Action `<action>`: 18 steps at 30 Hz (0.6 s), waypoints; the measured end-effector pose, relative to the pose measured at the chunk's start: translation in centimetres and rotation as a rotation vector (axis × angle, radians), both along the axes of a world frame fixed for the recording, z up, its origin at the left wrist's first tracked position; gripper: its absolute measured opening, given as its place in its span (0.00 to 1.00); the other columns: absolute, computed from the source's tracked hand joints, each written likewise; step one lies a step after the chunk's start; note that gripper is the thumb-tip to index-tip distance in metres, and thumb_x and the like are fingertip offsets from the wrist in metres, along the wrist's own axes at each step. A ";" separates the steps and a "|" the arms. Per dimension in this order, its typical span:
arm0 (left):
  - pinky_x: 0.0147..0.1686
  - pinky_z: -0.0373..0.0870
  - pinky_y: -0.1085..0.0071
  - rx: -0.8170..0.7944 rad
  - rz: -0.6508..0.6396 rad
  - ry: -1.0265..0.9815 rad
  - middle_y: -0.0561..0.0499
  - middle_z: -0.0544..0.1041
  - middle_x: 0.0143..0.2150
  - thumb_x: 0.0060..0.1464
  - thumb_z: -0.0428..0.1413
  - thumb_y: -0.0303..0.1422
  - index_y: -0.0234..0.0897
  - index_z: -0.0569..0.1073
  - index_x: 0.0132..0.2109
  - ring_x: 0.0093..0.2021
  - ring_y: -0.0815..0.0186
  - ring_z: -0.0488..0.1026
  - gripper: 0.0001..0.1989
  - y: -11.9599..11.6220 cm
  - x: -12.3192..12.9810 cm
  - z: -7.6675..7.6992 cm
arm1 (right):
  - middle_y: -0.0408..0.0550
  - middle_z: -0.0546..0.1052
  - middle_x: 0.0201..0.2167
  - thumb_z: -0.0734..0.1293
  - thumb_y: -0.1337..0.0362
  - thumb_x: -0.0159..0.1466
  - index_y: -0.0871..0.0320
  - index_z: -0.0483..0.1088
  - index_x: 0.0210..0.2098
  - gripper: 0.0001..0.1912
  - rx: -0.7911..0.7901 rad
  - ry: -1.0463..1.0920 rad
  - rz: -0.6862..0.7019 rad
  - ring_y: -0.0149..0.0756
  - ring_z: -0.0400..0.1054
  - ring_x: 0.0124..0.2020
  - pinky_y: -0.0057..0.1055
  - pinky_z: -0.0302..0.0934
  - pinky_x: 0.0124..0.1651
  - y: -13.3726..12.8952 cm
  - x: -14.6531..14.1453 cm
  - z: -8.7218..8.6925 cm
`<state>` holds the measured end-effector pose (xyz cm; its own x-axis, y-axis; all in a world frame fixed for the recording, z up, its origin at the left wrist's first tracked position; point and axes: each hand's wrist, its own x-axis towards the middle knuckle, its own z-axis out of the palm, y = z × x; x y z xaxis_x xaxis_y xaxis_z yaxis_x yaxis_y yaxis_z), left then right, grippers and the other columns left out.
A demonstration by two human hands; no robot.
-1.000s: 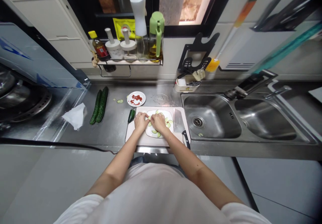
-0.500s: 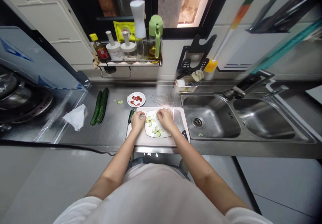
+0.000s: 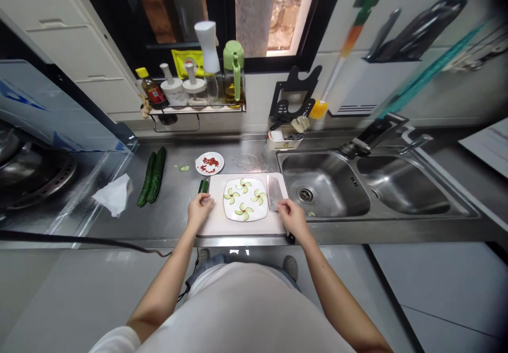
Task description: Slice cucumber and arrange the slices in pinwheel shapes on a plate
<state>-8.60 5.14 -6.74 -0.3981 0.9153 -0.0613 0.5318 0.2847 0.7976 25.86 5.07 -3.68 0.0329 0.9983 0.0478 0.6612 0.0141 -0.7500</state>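
A white square plate [image 3: 245, 199] lies on the pale cutting board [image 3: 214, 220], bearing several pinwheels of green-edged slices with red centres. Beside its right edge a cleaver [image 3: 273, 191] lies flat, its dark handle [image 3: 290, 237] toward me. My right hand [image 3: 292, 216] is over the lower blade, fingers curled together; whether anything small is between them is hidden. At the board's left edge my left hand [image 3: 199, 210] has thumb and fingers bent toward each other, with nothing visible in them. Just above it sits a short cucumber piece [image 3: 203, 186].
Behind the board stands a small plate [image 3: 209, 163] with red bits. Two whole cucumbers [image 3: 152, 177] and a crumpled white cloth [image 3: 113, 194] lie at the left. A double sink [image 3: 325, 183] is at the right. Bottles [image 3: 234, 72] stand on a wall rack.
Both hands have moved apart, off the plate to the board's two sides. The whole plate is now uncovered. The camera view has shifted slightly.
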 end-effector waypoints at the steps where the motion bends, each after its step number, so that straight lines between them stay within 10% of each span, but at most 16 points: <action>1: 0.31 0.69 0.74 0.013 -0.003 -0.063 0.52 0.76 0.32 0.47 0.58 0.40 0.37 0.75 0.42 0.26 0.71 0.69 0.16 -0.3 0.1 -0.2 | 0.47 0.75 0.26 0.61 0.56 0.60 0.57 0.73 0.35 0.13 -0.027 0.022 -0.013 0.37 0.67 0.28 0.30 0.59 0.34 -0.7 -0.1 -0.5; 11: 0.25 0.68 0.76 -0.119 -0.030 -0.563 0.57 0.72 0.24 0.41 0.65 0.42 0.33 0.70 0.48 0.21 0.73 0.68 0.27 -2.4 3.3 -2.3 | 0.42 0.74 0.26 0.64 0.58 0.56 0.59 0.70 0.49 0.22 -0.259 0.125 -0.079 0.35 0.71 0.31 0.29 0.63 0.39 -3.6 -3.6 -3.0; 18: 0.27 0.70 0.76 -0.212 -0.022 -0.718 0.58 0.71 0.20 0.46 0.63 0.28 0.31 0.68 0.49 0.22 0.72 0.71 0.21 -1.9 5.3 -2.3 | 0.37 0.68 0.23 0.68 0.60 0.54 0.58 0.62 0.52 0.28 -0.477 0.577 -0.250 0.34 0.70 0.27 0.25 0.64 0.23 -2.8 -6.0 -2.4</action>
<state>-3.35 3.27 -9.02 -0.1751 0.8625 -0.4748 -0.0918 0.4659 0.8801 19.82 2.25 -6.06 0.1485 0.8665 -0.4765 0.1069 -0.4931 -0.8633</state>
